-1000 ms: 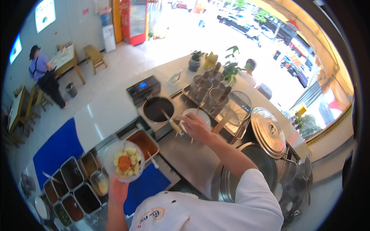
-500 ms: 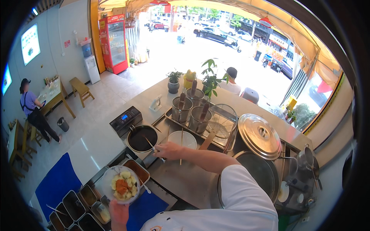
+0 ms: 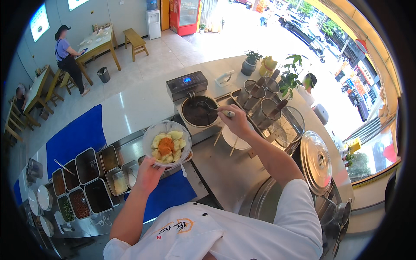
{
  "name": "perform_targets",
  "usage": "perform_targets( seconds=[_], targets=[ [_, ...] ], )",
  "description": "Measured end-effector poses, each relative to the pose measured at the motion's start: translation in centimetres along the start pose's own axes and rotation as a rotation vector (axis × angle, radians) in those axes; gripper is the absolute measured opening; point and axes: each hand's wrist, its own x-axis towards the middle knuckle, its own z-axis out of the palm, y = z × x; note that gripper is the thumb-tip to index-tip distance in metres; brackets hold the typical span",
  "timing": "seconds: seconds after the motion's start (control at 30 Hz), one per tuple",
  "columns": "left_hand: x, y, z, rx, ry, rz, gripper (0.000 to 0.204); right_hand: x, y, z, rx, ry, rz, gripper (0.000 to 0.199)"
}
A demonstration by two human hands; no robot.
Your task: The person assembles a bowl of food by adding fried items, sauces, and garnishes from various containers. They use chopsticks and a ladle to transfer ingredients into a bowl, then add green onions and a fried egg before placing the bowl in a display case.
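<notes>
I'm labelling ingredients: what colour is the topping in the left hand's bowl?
The topping is orange, seen best in the head view.

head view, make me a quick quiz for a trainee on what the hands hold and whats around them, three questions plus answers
1. Multiple choice: which hand holds the clear plastic bowl?
a) left
b) right
c) both

2. True or false: the right hand grips a pale-handled spoon that reaches to the round pot of dark liquid.

3. Fill in the missing word: the topping on the pale chunks is ____ in colour.

Key:
1: a, the left hand
2: true
3: orange
</notes>
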Motion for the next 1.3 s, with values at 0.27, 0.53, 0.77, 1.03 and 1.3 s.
perform_targets(
  seconds=[0.27,0.53,0.77,1.03,1.3],
  targets=[
    [2.7,0.1,2.3,-0.01,-0.005,-0.01,0.059,1.4,-1.1,-1.6,0.269,0.049,0.404,0.017],
    [5.3,-0.3,3.0,0.007,0.041,-0.034,0.052,1.9,-3.1,-3.9,0.371,0.128,0.467,0.02],
    [6.3,-0.9,2.9,0.023,0.089,-0.044,0.046,2.0,-5.8,-6.1,0.486,0.133,0.418,0.02],
    [5.7,-0.7,2.0,0.052,0.092,-0.1,0.05,0.8,-11.5,-6.1,0.592,0.035,0.381,0.018],
    [4.9,-0.7,1.1,0.051,0.031,-0.115,0.057,-2.3,-13.9,-3.7,0.505,-0.087,0.372,0.018]
  ],
)
